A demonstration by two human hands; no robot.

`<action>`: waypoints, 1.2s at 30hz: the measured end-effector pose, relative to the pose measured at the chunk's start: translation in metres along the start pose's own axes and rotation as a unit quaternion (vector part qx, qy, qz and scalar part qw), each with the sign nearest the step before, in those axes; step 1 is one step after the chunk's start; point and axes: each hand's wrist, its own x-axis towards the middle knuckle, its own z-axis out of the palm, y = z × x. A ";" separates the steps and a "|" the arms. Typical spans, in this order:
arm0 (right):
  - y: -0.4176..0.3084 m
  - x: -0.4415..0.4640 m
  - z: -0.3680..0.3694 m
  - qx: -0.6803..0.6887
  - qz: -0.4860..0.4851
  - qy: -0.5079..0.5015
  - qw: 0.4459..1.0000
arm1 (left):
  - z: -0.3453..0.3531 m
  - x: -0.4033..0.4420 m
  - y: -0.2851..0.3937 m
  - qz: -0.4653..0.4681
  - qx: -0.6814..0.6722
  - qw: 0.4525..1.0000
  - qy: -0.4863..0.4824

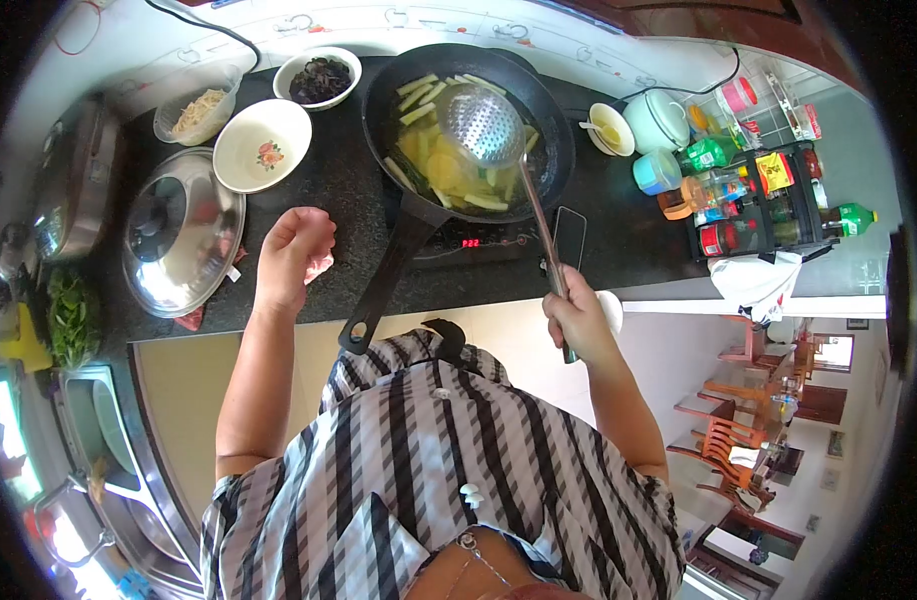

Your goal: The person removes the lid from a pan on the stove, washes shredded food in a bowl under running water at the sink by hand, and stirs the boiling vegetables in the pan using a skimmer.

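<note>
My right hand (pixel 581 318) is wrapped round the long handle of a metal skimmer (pixel 487 125). The skimmer's perforated bowl is over the dark frying pan (pixel 412 215), at the liquid in it. Pale green strips (pixel 416 100) of what look like vegetables lie in the yellowish liquid. My left hand (pixel 301 245) is closed in front of the counter, left of the pan's handle. A pinkish-white bit shows below its fingers; what it is, I cannot make out.
An induction hob (pixel 469 243) shows red digits under the pan. Left are a floral bowl (pixel 241 170), a bowl of dark pieces (pixel 345 95), a glass bowl (pixel 217 118) and a metal lid (pixel 161 285). Right are a phone (pixel 570 240), a small bowl (pixel 625 143) and a bottle rack (pixel 805 215).
</note>
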 end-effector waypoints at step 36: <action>-0.003 0.006 -0.020 -0.396 -0.154 0.063 0.903 | -0.037 -0.002 -0.042 0.041 0.047 0.998 0.019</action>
